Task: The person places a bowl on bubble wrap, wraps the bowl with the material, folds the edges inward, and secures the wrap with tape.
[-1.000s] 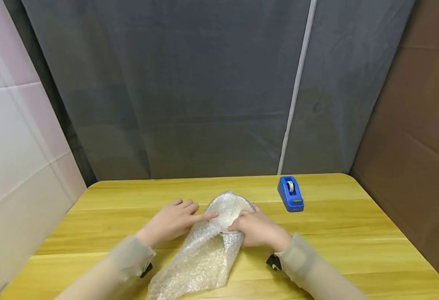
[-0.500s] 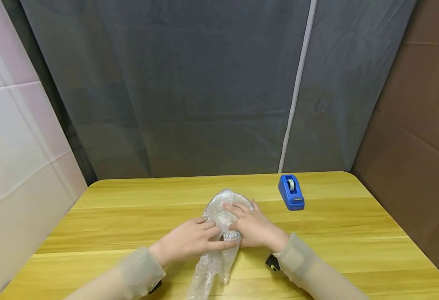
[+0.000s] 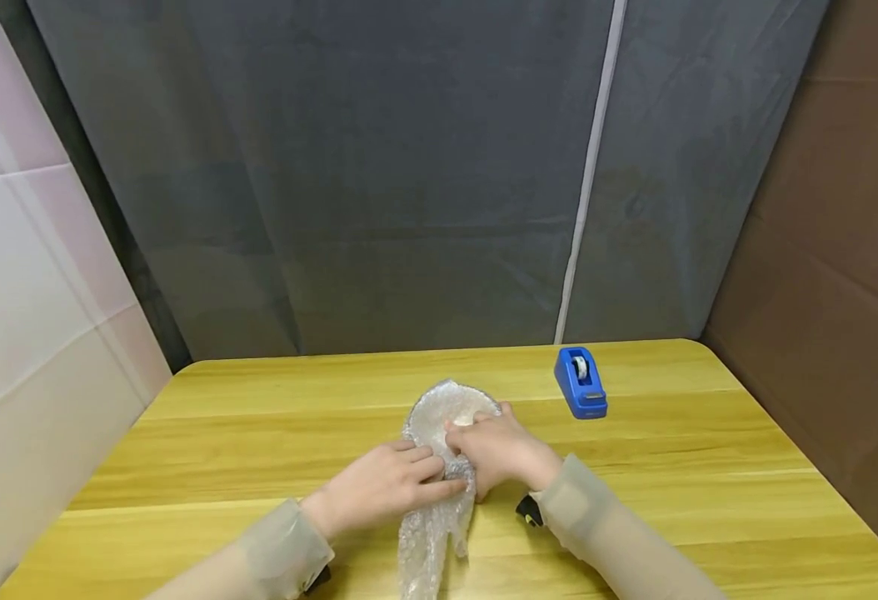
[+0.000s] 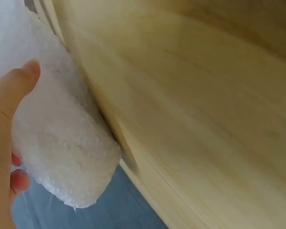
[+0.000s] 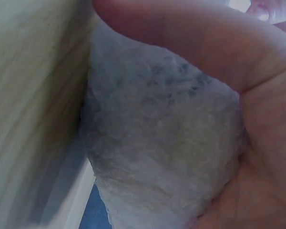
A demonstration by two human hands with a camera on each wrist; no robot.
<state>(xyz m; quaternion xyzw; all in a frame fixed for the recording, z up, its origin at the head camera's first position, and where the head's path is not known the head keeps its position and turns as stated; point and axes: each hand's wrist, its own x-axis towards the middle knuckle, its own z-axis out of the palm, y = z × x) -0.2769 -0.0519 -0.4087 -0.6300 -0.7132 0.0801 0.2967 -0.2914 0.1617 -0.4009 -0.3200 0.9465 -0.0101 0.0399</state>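
Observation:
A round, hollow, bowl-like thing wrapped in clear bubble wrap (image 3: 433,421) sits mid-table near the front. A crumpled tail of the wrap hangs from it towards me. With fingers over the near left side, my left hand (image 3: 388,485) holds the wrap; in the left wrist view its thumb (image 4: 20,82) lies against the outside. My right hand (image 3: 502,448) grips the right side, fingers reaching into the hollow. The right wrist view has the palm and thumb round the wrapped side (image 5: 157,129). The thing inside the wrap is hidden.
A blue tape dispenser (image 3: 581,385) with a roll of tape stands at the back right of the yellow wooden table (image 3: 259,408). A dark grey curtain (image 3: 379,183) hangs behind the table, with a brown cloth wall (image 3: 821,250) on the right and a pale one on the left.
The left hand has moved right and nearer to me, onto the near side of the wrap. The wide loose sheet is now gathered into a narrow tail. Right-hand fingers have shifted within the hollow.

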